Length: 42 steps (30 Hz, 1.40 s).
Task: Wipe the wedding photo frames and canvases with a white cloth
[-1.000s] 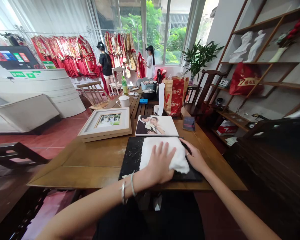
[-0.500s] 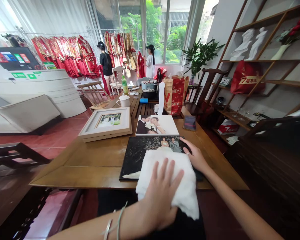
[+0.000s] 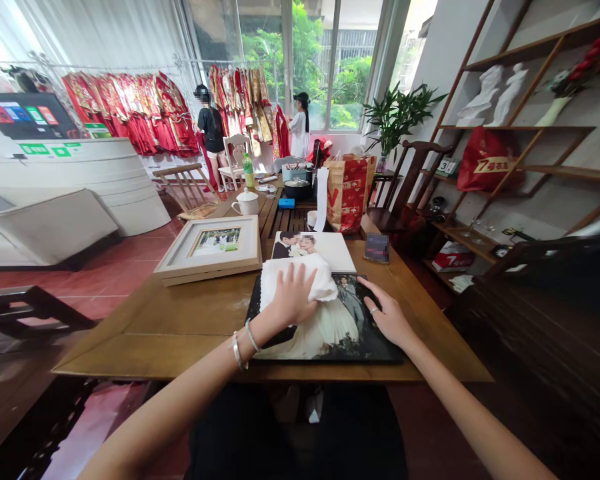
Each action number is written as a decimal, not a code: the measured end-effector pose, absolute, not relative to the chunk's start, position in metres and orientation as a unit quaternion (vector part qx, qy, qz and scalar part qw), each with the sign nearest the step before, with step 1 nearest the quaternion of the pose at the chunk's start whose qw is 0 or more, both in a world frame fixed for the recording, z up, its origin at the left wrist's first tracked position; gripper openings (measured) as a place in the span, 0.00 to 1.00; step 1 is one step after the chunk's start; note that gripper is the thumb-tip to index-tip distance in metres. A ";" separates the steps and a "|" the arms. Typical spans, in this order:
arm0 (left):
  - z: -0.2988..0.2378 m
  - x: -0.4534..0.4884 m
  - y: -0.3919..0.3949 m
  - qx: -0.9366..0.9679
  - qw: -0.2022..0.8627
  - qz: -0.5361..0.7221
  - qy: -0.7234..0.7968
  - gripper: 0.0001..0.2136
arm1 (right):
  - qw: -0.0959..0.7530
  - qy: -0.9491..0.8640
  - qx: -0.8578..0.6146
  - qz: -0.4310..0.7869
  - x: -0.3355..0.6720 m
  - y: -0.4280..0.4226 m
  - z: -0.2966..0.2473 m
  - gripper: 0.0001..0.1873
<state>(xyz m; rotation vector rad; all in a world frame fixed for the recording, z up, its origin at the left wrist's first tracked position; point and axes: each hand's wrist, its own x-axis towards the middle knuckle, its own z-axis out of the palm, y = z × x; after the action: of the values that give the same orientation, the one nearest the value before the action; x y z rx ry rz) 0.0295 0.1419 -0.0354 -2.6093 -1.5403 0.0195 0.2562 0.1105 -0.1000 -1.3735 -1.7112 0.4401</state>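
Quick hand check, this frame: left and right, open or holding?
Left hand: open, spread palm-down on the white cloth.
Right hand: open, at the right edge of the wedding photo panel.

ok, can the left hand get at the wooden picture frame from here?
Looks like yes: the left hand lies flat on the white cloth, with the wooden picture frame just ahead and to its left. Nothing tall stands between; it would probably just have to leave the cloth.

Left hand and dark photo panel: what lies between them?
In the head view, a white cloth lies between the left hand and the dark photo panel.
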 end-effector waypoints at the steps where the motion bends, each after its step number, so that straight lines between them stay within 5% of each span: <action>1: -0.037 0.028 0.138 -0.858 0.058 0.004 -0.510 0.32 | 0.436 -0.689 -0.552 0.176 0.256 0.110 -0.100 0.24; 11: -0.051 0.001 0.020 -0.914 0.012 -0.013 -0.405 0.43 | 0.426 -0.692 -0.558 0.170 0.255 0.110 -0.098 0.24; 26: -0.037 0.027 0.138 -0.872 0.060 0.017 -0.485 0.32 | 0.409 -0.697 -0.565 0.167 0.256 0.111 -0.098 0.24; 37: -0.049 -0.001 0.023 -0.919 0.016 -0.011 -0.395 0.42 | 0.414 -0.697 -0.563 0.164 0.255 0.111 -0.099 0.24; 42: -0.045 -0.004 0.028 -0.916 -0.012 0.002 -0.401 0.40 | 0.406 -0.698 -0.566 0.165 0.256 0.112 -0.101 0.24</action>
<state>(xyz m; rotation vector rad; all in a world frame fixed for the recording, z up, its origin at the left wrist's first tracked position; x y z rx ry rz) -0.0036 0.0280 -0.0447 -2.9008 -1.2699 0.0063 0.2558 0.1123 -0.1007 -1.4282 -1.7612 0.4164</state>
